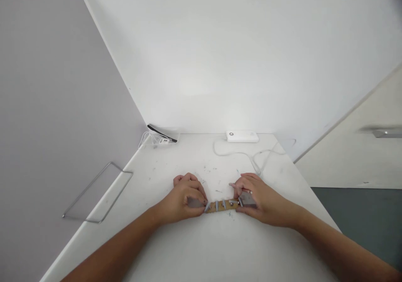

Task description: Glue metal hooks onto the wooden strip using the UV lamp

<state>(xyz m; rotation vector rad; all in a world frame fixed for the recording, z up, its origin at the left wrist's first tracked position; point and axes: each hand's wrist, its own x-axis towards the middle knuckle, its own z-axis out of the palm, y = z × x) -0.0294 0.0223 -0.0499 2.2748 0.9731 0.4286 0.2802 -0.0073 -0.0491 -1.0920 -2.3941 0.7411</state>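
Observation:
A short brown strip (220,205) lies low over the white tabletop between my hands. Slim grey pointed pieces (216,206) and small shiny round dots (231,204) sit along it. Its left end is pinched between the thumb and fingers of my left hand (187,196). My right hand (259,198) is closed at the right end, with thumb and fingertips around it. A thin pinkish stick (233,185) with small ball-like tips also runs through the fingers of my right hand. My fingers partly hide both ends of the strip.
At the back stand a white box-shaped device (241,137) with a cable (235,153) and a clear holder (172,134) with a black-edged item and white cords. A bent metal wire frame (108,194) juts over the table's left edge. Walls close off the back and left.

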